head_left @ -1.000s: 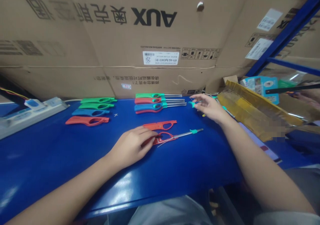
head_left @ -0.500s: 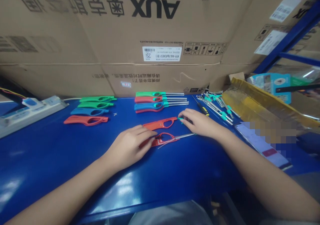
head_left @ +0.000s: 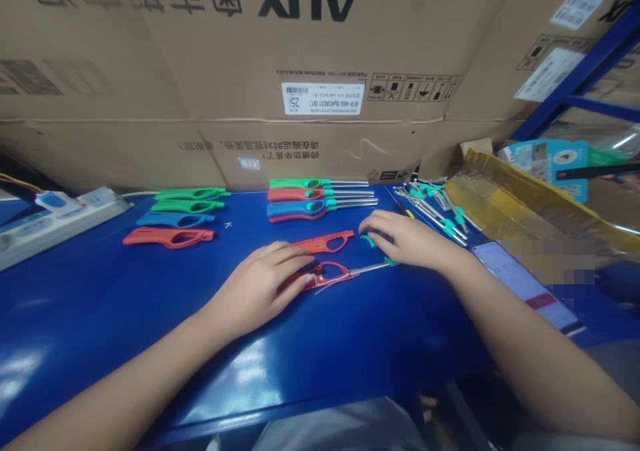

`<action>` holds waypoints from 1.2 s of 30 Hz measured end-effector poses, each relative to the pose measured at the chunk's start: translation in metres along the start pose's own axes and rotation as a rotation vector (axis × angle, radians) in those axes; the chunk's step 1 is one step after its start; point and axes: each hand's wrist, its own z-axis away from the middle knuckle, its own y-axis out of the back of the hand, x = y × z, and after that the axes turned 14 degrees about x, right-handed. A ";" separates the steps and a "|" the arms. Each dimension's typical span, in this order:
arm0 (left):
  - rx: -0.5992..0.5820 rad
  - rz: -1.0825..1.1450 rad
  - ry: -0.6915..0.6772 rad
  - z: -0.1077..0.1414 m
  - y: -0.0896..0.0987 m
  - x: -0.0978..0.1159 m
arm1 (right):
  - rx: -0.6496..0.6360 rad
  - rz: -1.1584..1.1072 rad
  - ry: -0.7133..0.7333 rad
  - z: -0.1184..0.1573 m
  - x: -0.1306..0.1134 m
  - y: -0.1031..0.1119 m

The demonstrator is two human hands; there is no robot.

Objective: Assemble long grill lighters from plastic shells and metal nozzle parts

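My left hand presses on a red lighter handle half, its fingers curled over the grip end and hiding it. A thin metal tube runs out of that half to the right, and a wire end sticks out below. Just behind lies another red handle half, partly covered by my left fingers. My right hand is closed, with a green trigger piece between thumb and forefinger, slightly right of the rear half's tip. Below my right palm, another green piece shows at the tube's far end.
Assembled lighters and handle shells lie in rows at the back. Metal tubes with green parts, a screwdriver and a phone are at right. A power strip stands left, before a large carton.
My right hand has drawn the green trigger piece slightly right, away from the rear red half's tip. A green piece at the tube's end has come into sight. My left hand stays put.
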 end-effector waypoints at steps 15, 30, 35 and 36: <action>0.021 -0.021 -0.011 0.001 0.001 -0.003 | -0.094 -0.184 0.060 0.001 0.009 0.010; 0.023 0.016 -0.032 0.001 0.001 0.000 | -0.174 -0.073 -0.051 0.005 0.027 0.017; 0.005 0.036 -0.024 0.002 0.000 0.001 | -0.148 -0.108 -0.090 0.003 0.014 0.013; 0.005 0.052 -0.019 0.002 0.000 0.002 | -0.130 -0.107 -0.094 0.002 0.012 0.012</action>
